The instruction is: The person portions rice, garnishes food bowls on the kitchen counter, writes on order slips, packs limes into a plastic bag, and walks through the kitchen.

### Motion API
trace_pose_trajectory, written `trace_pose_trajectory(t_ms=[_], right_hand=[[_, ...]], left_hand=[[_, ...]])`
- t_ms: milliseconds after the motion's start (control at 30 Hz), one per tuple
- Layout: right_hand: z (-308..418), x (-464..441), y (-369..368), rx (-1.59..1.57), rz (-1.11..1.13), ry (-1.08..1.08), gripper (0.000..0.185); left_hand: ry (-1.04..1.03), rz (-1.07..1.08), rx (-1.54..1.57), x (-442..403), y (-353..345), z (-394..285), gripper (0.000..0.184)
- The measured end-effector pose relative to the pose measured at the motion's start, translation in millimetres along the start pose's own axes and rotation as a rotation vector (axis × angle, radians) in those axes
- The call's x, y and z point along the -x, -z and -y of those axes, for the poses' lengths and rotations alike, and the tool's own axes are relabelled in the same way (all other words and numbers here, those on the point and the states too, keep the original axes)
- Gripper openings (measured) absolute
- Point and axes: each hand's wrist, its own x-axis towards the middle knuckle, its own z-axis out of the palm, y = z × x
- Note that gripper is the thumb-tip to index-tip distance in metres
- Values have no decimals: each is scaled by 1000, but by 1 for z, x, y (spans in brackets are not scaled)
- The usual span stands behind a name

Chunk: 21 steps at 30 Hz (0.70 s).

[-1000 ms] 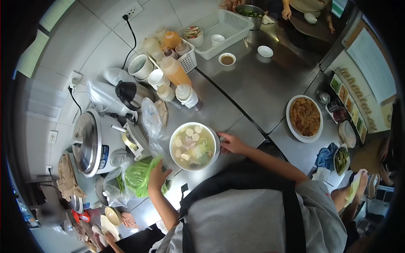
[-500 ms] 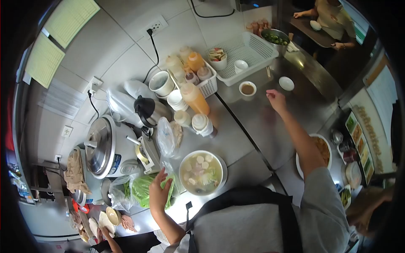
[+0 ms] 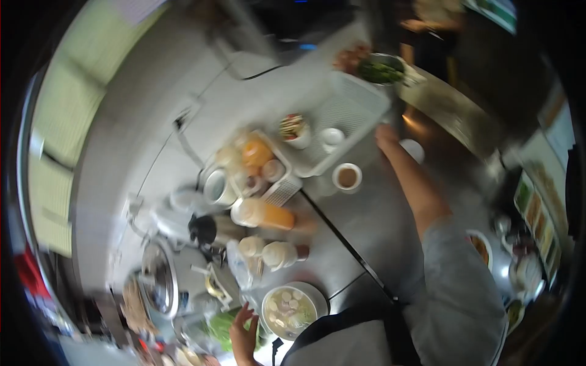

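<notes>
My right hand (image 3: 384, 135) reaches out over the steel counter, next to the right edge of the white plastic basket (image 3: 357, 146). Motion smears its fingers, so I cannot tell whether they hold anything. Close to that wrist lies a small white dish (image 3: 413, 150). A small cup of brown sauce (image 3: 347, 177) stands to the left of the forearm. My left hand (image 3: 244, 329) is low in the view with its fingers apart and nothing in them. Just right of it sits a white bowl of soup (image 3: 290, 310) with pale round slices. Green leaves in plastic (image 3: 226, 329) lie beside it.
Squeeze bottles, including an orange one (image 3: 268, 213), stand left of centre. Behind them are a dark-lidded jug (image 3: 210, 230) and a large cooker (image 3: 162, 277). A metal bowl of greens (image 3: 381, 69) is at the back. Another person (image 3: 433, 18) stands beyond the counter.
The camera view has tilted up, so the counter sits lower and looks blurred. My right hand has moved further out toward the basket's edge. My left hand stays beside the soup bowl, fingers spread.
</notes>
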Motion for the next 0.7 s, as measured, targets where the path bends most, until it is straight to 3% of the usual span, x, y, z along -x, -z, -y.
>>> trace_pose_trajectory(t_ms=[67, 100, 233, 300, 367, 433, 500, 600, 700], right_hand=[[-16, 8, 16, -64, -40, 50, 27], [-23, 45, 53, -63, -137, 237, 32], [-112, 101, 133, -724, -176, 221, 50], [-190, 126, 177, -851, -242, 162, 48], [-262, 152, 217, -649, -583, 62, 33], [-317, 189, 260, -474, -744, -16, 27], [-352, 215, 288, -544, -828, -124, 29], [-362, 251, 325, -283, -778, -156, 31], [-381, 248, 328, -198, -759, -84, 27]], left_hand=[[-94, 106, -30, -10, -1, -25, 45], [-109, 117, -50, -15, -2, -34, 45], [-169, 78, -63, -24, 0, -60, 44], [-271, 94, -53, -24, -3, -61, 43], [-350, 127, -66, -22, -8, -72, 42], [-368, 160, -55, -20, -15, -82, 43], [-399, 186, -58, -18, -22, -87, 41], [-458, 227, -43, -16, -34, -105, 40], [-523, 285, -47, -13, -50, -125, 38]])
